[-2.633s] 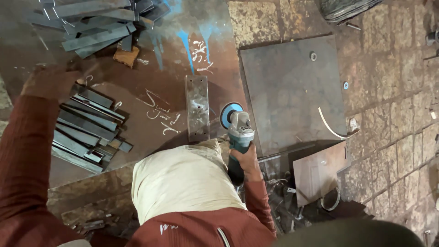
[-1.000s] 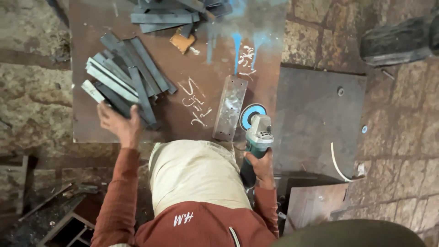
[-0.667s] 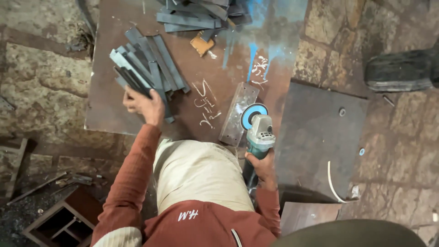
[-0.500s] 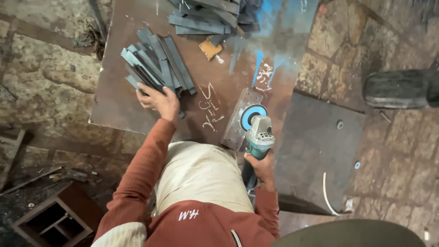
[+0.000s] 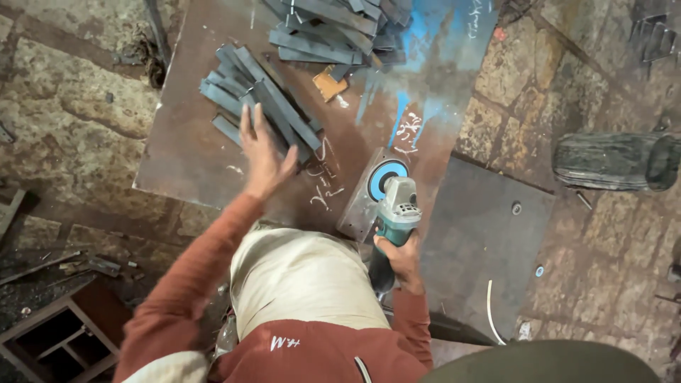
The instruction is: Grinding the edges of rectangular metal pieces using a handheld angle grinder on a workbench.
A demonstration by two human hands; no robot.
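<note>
Head view. The left hand (image 5: 261, 154) lies flat with fingers spread on a loose stack of grey steel strips (image 5: 259, 106), touching them but closed around none. The stack sits on the left half of a rusty brown steel plate (image 5: 191, 149) that serves as the work surface. The strips are long, narrow and flat, with square-cut ends. By my judgement they are stiff and fairly heavy for their width, liable to slide over one another, and sharp at the cut edges; a strip is best taken across its width near the middle.

The right hand (image 5: 401, 257) is closed around the dark body of a teal angle grinder (image 5: 394, 213). Its blue disc (image 5: 386, 181) rests on a small flat steel piece (image 5: 369, 191) near the plate's front edge. The tool looks compact and dense.

A second heap of strips (image 5: 333, 25) lies at the far edge, beside blue paint marks (image 5: 418, 42). A grey sheet (image 5: 482, 248) lies on the stone floor (image 5: 589, 234) to the right.
</note>
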